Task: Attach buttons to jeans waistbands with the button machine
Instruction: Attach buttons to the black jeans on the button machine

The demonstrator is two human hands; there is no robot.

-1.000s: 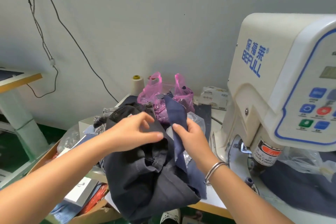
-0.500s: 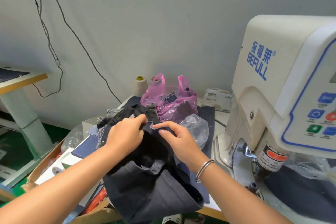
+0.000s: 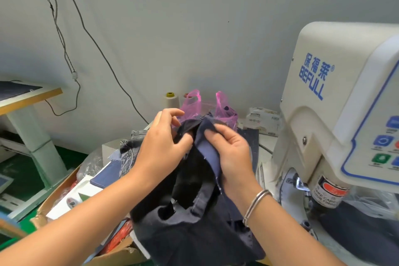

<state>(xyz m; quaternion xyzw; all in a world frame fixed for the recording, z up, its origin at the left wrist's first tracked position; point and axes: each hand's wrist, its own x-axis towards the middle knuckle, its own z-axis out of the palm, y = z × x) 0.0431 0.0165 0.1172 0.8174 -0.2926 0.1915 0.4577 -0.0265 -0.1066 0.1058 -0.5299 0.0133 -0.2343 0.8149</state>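
Dark navy jeans (image 3: 194, 220) hang bunched in front of me, lifted above the table's left side. My left hand (image 3: 164, 144) pinches the upper edge of the waistband, thumb and fingers on the cloth. Beside it my right hand (image 3: 232, 151), with a silver bangle on the wrist, grips a lighter blue flap of the same waistband. The two hands almost touch. At the right stands the cream button machine (image 3: 336, 110), whose press head (image 3: 326, 194) with a red warning label sits well to the right of both hands.
A pink plastic bag (image 3: 224, 108), a thread cone (image 3: 171, 100) and a small paper pack (image 3: 262, 120) stand against the wall behind the jeans. A cardboard box (image 3: 64, 198) with cloth pieces and papers lies at lower left. Cables hang down the wall; a side table (image 3: 30, 97) stands far left.
Both hands have lifted the waistband a little and turned it. The right hand now grips the lighter blue flap, where before it lay flatter on the dark cloth.
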